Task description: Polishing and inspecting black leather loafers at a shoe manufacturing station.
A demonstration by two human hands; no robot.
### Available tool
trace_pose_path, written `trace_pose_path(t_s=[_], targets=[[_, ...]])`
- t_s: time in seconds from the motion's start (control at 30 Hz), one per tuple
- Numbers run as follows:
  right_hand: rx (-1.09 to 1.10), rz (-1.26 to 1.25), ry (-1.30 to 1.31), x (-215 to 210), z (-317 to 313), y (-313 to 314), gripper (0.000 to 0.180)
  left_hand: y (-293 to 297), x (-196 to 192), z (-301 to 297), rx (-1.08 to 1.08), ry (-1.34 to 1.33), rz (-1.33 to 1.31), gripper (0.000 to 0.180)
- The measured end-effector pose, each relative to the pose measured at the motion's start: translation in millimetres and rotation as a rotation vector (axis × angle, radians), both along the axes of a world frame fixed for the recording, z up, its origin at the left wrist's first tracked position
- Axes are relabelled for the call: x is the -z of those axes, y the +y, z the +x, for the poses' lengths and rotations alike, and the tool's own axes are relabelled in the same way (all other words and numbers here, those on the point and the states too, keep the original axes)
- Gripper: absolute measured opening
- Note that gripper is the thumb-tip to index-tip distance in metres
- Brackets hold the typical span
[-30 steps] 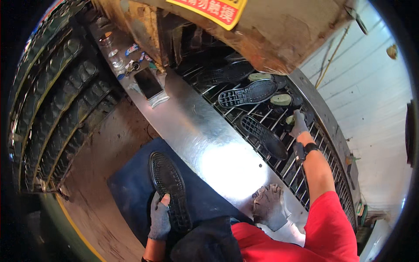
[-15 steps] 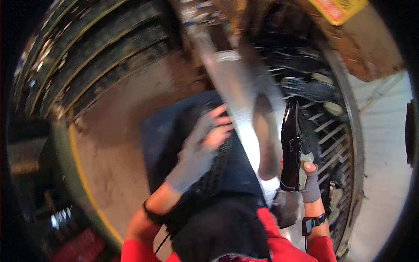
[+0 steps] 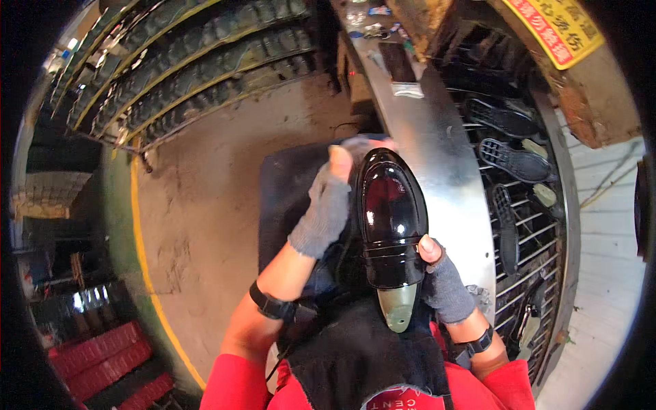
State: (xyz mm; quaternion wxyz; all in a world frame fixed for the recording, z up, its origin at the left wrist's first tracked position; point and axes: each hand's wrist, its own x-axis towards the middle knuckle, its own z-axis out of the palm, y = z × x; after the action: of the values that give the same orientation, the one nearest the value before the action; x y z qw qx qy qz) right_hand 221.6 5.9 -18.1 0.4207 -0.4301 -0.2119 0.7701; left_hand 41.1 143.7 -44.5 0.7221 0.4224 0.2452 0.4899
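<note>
A glossy black shoe upper (image 3: 393, 205) on a pale green last (image 3: 397, 307) is over my lap, toe pointing away from me. My right hand (image 3: 445, 283), in a grey fingerless glove, is closed on its right side, thumb at the edge. My left hand (image 3: 326, 201), gloved alike, is beside the toe on the left. Its thumb stands up; the other fingers are blurred and partly hidden by the toe, so their grip does not show. A black apron (image 3: 369, 362) and dark blue cloth (image 3: 280, 184) cover my lap.
Right of my lap runs a shiny metal ledge (image 3: 451, 171). Beyond it, black soles (image 3: 514, 158) and pale lasts (image 3: 544, 195) lie on a rack of metal bars (image 3: 529, 253). A yellow sign (image 3: 560, 31) hangs above. Shelves of dark shoes (image 3: 198, 68) stand far left.
My right hand has brought the shoe upper left from the rack side to over my lap, its glossy top now facing up. My left hand has shifted beside the toe. The view has turned slightly.
</note>
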Motion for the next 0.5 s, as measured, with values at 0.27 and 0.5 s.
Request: trace_pose_path(t_s=[0.27, 0.5], targets=[[0.206, -0.073, 0.007, 0, 33, 3, 0.088, 27, 54, -3, -0.088, 0.594, 0.191, 0.059], [-0.080, -0.100, 0.478, 34, 17, 16, 0.104, 26, -15, -26, 0.034, 0.053, 0.059, 0.066]])
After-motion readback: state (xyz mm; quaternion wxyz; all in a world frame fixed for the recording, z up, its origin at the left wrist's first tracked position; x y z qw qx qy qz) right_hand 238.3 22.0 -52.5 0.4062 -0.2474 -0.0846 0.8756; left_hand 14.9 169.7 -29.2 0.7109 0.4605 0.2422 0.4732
